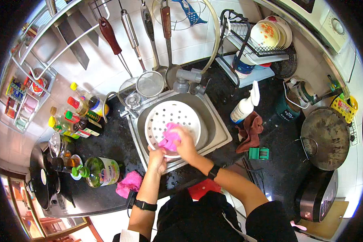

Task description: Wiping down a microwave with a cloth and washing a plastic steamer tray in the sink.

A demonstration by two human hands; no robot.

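Note:
A round white steamer tray with holes (196, 128) is held over the stainless steel sink (219, 133). My left hand (158, 158) grips its near left rim. A bunched pink cloth (169, 140) lies under my right hand (184, 143), pressed against the tray's inner surface; my right fingers are blurred. The small faucet (130, 113) stands at the sink's left corner. A second fluffy pink cloth (129, 184) rests on the black counter (181, 183), left of my left forearm.
Left are a green dish soap bottle (103, 171) and several condiment bottles (81, 109). Right are a white spray bottle (243, 109), a brown cloth (251, 130), a green plastic item (259, 153) and a wok (325, 138). Strainers and ladles (171, 72) hang behind; a dish rack (245, 54) stands back right.

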